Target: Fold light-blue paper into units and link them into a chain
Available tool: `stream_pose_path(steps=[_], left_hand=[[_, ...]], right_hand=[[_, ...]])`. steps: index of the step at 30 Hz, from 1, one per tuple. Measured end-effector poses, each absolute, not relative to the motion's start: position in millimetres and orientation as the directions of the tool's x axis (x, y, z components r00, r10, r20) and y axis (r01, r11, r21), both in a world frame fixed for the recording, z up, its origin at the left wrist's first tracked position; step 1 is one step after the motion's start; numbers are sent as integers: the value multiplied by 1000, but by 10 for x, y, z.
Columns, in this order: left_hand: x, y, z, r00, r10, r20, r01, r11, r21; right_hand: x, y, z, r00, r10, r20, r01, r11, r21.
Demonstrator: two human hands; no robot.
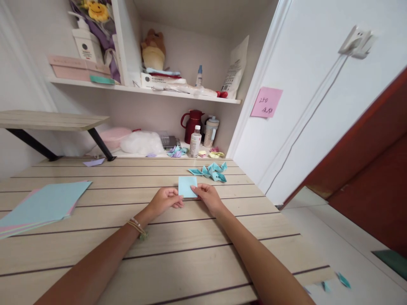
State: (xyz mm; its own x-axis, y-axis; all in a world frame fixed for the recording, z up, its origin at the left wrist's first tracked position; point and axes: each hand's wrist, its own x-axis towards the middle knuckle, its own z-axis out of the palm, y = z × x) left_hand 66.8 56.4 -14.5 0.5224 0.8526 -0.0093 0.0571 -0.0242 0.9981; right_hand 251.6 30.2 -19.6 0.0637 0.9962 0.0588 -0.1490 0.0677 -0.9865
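Observation:
Between my two hands is a small square of light blue paper, held just over the striped wooden table. My left hand has its fingers curled, pinching the lower left corner of the square. On the opposite side, my right hand grips the right edge, its thumb lying on top of the paper. Just beyond the right hand lie several folded blue paper pieces in a cluster.
Large coloured sheets are stacked at left, near a small raised shelf. Along the back stand a clear bottle, a red jug and a patterned cup. More folded paper lies there. Blue paper pieces are on the floor.

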Motion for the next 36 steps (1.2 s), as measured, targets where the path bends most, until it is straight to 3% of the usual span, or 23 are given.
stream_pose_path(steps=[7,16,24,30,36], left_hand=[[656,597,-142,371,928,-30,-95,70,993],[695,583,-150,342,939,-36,-49,56,997],[704,565,-137,320,947,-14,-64,36,997],[713,545,-123,347,938,15,-20,-9,1000],[712,557,-129,338,941,22,-42,-8,999]], right_hand=[[2501,296,-215,49,991,124,-41,126,-991],[2499,322,-240,127,976,175,68,167,-984],[2484,321,-234,173,967,189,43,184,-982],[2481,343,-247,192,958,213,-72,231,-970],[2466,325,-200,212,934,287,-12,296,-955]])
